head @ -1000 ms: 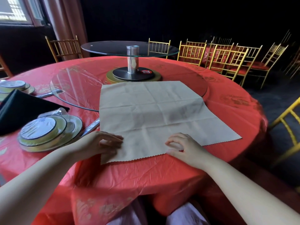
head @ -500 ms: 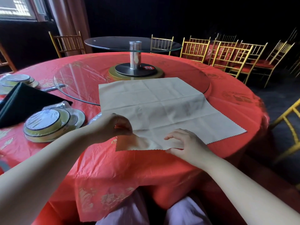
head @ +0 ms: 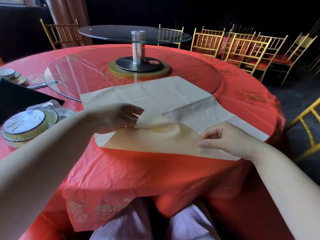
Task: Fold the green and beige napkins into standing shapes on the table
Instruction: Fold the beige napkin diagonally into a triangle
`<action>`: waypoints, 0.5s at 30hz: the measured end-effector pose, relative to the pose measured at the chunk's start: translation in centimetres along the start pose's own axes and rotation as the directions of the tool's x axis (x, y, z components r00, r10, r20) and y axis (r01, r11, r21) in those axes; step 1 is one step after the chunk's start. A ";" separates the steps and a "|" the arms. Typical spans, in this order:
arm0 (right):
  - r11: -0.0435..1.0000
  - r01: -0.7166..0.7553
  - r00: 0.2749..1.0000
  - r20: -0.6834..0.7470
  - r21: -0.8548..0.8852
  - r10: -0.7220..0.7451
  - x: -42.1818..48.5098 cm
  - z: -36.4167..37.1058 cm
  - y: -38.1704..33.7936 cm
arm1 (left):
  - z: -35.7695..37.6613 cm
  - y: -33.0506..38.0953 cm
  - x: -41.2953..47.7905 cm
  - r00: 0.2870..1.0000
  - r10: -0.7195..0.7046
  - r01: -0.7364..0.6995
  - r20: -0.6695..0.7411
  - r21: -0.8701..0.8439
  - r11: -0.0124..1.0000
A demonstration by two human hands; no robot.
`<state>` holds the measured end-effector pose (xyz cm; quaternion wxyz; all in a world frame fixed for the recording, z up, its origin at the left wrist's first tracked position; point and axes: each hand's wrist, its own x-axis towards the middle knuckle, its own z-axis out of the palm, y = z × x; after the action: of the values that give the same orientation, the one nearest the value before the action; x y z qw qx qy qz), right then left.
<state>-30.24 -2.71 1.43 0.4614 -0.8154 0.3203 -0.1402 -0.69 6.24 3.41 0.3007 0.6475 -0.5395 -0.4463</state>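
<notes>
Napkin first: the beige napkin [head: 169, 99] lay spread on the red tablecloth [head: 138, 174], its far edge reaching onto the lower glass turntable [head: 86, 73], and you had its near edge lifted off the cloth. Your left hand [head: 119, 118] pinched the near-left corner between thumb and fingertips and held it raised and turned back over the flat part, so the paler underside faced you and bulged in a soft hump just right of that pinch. Your right hand [head: 225, 139] gripped the near edge further right, thumb and curled fingers closed on the fabric, with the near-right corner sticking out just below and right of that grip. Between your 2 grips the lifted edge ran as 1 slanted line above the tablecloth. Beyond both grips the rest of the napkin stayed flat, its creases showing. Left of your left grip sat a stack of wrapped plates [head: 26, 125], and further left a dark green napkin [head: 19, 99] lay on the cloth, well apart from both hands. Gold chairs [head: 242, 47] stood past the table, far beyond your right grip
</notes>
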 end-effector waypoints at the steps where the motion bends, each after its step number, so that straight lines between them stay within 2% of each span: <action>1: 1.000 -0.014 1.000 -0.016 -0.025 0.014 0.4 -0.4 0.2 | -0.1 0.4 0.6 1.000 -0.025 0.024 -0.004 -0.074 0.997; 4: 0.995 -0.039 0.998 -0.050 -0.094 0.034 2.4 -1.6 0.5 | -0.8 2.3 1.8 0.999 0.002 -0.013 -0.042 -0.240 0.971; 6: 0.991 -0.021 0.993 -0.117 -0.135 0.005 4.3 -2.4 0.0 | -1.5 3.3 2.6 0.995 0.053 -0.073 -0.087 -0.248 0.966; 8: 0.987 0.003 0.982 -0.186 -0.159 -0.033 6.8 -3.2 -0.6 | -2.4 4.3 4.0 0.973 0.100 -0.139 -0.206 -0.187 0.972; 10: 0.986 0.004 0.962 -0.268 -0.165 -0.048 10.0 -4.2 -0.5 | -3.4 5.4 5.9 0.902 0.183 -0.233 -0.392 -0.084 0.969; 12: 0.982 -0.020 0.927 -0.370 -0.188 -0.052 13.6 -5.4 0.5 | -4.6 6.0 8.0 0.781 0.293 -0.329 -0.552 0.035 0.944; 14: 0.955 -0.126 0.872 -0.488 -0.267 -0.021 17.1 -6.3 1.9 | -5.1 5.8 8.9 0.676 0.406 -0.382 -0.615 0.178 0.907; 15: 0.929 -0.205 0.835 -0.550 -0.308 0.002 18.5 -6.7 2.7 | -5.1 5.2 8.9 0.641 0.475 -0.397 -0.603 0.269 0.878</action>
<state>-20.83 -20.25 1.50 0.2048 -0.7931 0.5015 -0.2786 1.82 -4.06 7.82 0.5313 0.6277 -0.5640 -0.0752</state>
